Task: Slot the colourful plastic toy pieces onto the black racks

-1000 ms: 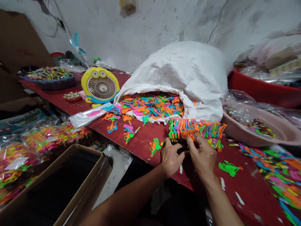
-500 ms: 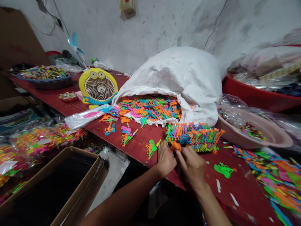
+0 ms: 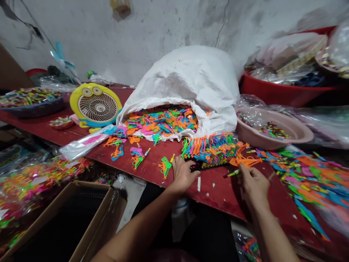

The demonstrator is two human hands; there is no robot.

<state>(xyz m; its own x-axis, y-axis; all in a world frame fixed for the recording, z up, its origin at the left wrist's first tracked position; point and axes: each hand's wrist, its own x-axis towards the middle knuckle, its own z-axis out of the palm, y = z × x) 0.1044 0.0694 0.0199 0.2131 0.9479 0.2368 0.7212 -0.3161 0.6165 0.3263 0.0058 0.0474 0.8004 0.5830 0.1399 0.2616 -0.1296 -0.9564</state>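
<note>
My left hand [image 3: 183, 174] grips the left end of a black strip [image 3: 208, 165] that carries a dense row of colourful plastic pieces [image 3: 209, 148]. To the right, my right hand [image 3: 253, 183] is closed, with an orange plastic piece [image 3: 245, 160] at its fingertips. A small green and yellow stick [image 3: 233, 173] lies beside those fingers. Left of my left hand sits a green and orange piece [image 3: 165, 166] with a yellow-tipped stick. Behind the row, a white sack [image 3: 188, 78] lies open with many bright pieces [image 3: 163, 122] in its mouth.
A yellow fan [image 3: 99, 105] stands at the left on the red table [image 3: 152, 160]. Pink [image 3: 300, 131] and red [image 3: 272, 87] basins are at the right, above a heap of coloured pieces [image 3: 313, 174]. An open carton [image 3: 92, 218] of black strips stands lower left.
My right hand has moved right, away from my left hand, and holds an orange piece near the row's right end. The camera view has shifted to the right.
</note>
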